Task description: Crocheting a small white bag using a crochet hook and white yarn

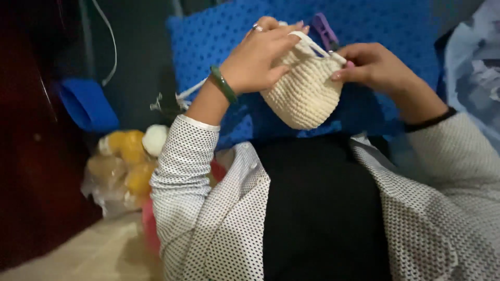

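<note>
Blue cushion (396, 31) is filling the background behind a cream crocheted pouch (304, 91), which is hanging mid-air above the lap, between both hands, rounded bottom down and open rim up. Left hand (258, 60) is closing over the pouch's upper left side, fingers draping across the rim and thumb pressing the wall, while right hand (372, 65) is pinching the right rim edge beside a purple hook (325, 31); a yarn strand (190, 91) is trailing off left. Open room is showing below the pouch, with a bag of yarn balls (125, 166) sitting well apart at lower left.
</note>
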